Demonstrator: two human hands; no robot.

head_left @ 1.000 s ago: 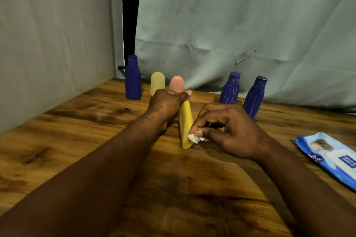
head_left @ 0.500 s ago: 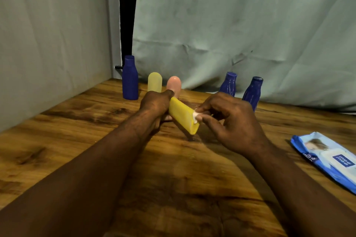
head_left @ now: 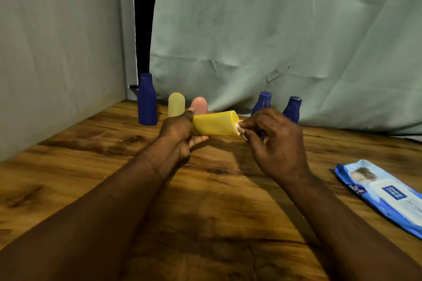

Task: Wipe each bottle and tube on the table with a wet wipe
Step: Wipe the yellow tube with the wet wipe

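My left hand (head_left: 179,131) grips one end of a yellow tube (head_left: 215,126), held almost level above the table. My right hand (head_left: 272,141) pinches a small white wet wipe (head_left: 239,128) against the tube's other, flat end. At the back stand a tall blue bottle (head_left: 147,100), a pale yellow tube (head_left: 176,104) and a pink tube (head_left: 199,105). Two more blue bottles (head_left: 263,101) (head_left: 292,108) stand behind my right hand, partly hidden by it.
A blue pack of wet wipes (head_left: 386,194) lies flat at the right edge of the wooden table (head_left: 91,166). Grey-green cloth hangs behind and to the left, with a dark gap between the sheets.
The yellow tube has swung from near upright to almost level, lifted higher. My right hand followed its flat end up and to the right with the wipe.
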